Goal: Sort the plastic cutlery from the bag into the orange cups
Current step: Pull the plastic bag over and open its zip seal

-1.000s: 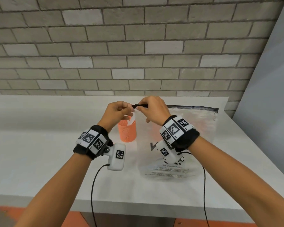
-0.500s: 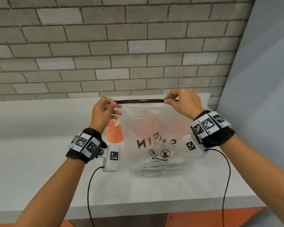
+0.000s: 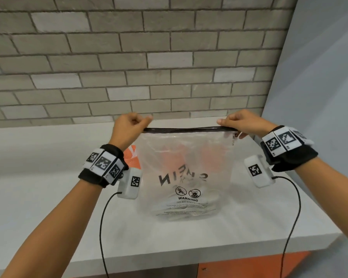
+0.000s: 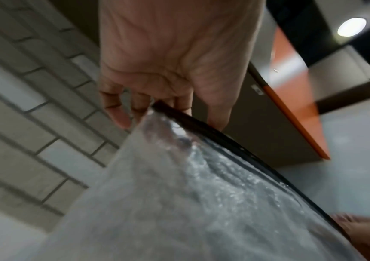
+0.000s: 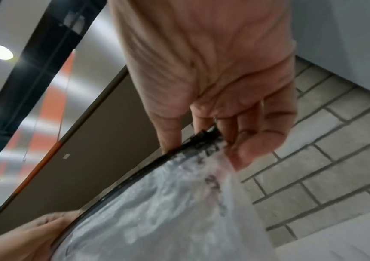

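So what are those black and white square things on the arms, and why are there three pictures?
Those are a person's two arms. The patterned bands hold small cameras, one on each wrist. The big picture comes from a camera on the person's head; the other two look along each hand. The left hand and right hand pinch the two ends of the black zip strip on a clear plastic bag, holding it up over a pale grey counter. Orange cups stand behind the bag, showing blurrily through it. I cannot make out cutlery inside.

Orange cups (image 3: pixel 132 157) — blurred behind bag (image 3: pixel 186 177)
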